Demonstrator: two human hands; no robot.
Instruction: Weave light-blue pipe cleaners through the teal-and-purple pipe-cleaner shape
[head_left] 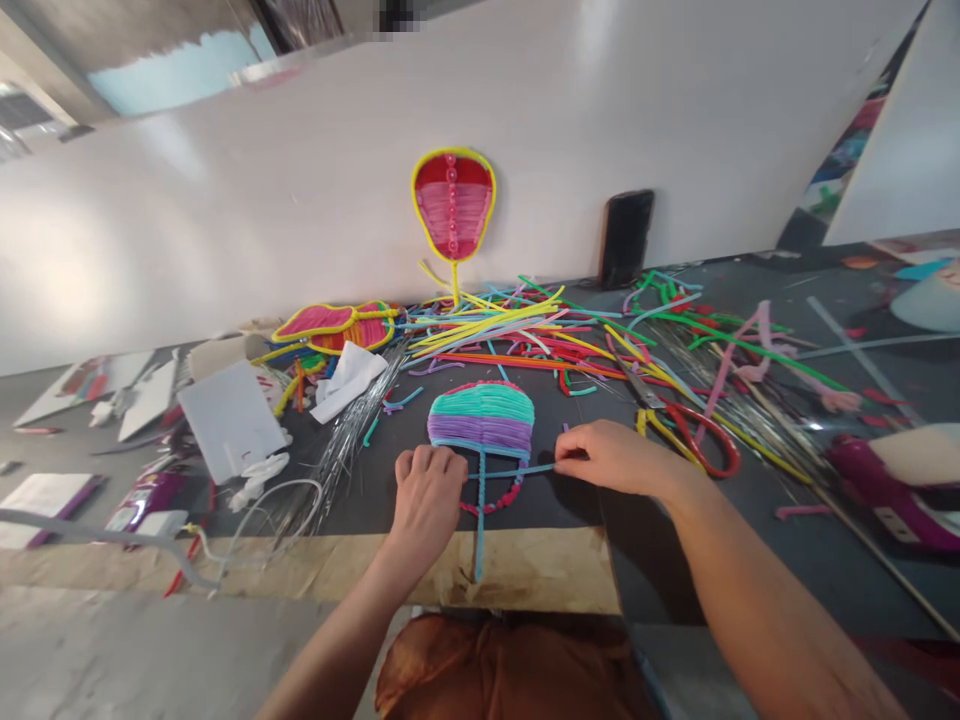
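Note:
A rounded pipe-cleaner piece (pixel 481 432) lies flat on the dark table before me, banded turquoise, purple and blue inside a pink twisted outline. Its lower part is unfilled, and a blue twisted stem (pixel 480 550) runs down its middle toward the table edge. Across that stem stretches a light blue pipe cleaner (pixel 536 468). My right hand (pixel 611 457) pinches its right end. On the left, my left hand (pixel 429 490) is closed with curled fingers over the piece's lower left edge, where the strip's other end runs under the fingertips.
Behind lies a heap of loose pipe cleaners (pixel 502 330). A finished yellow-rimmed pink piece (pixel 454 205) and a phone (pixel 626 238) stand against the white board. Red-handled scissors (pixel 705 440) lie right, near a purple glue gun (pixel 892 495). White card (pixel 232 420) and wires are left.

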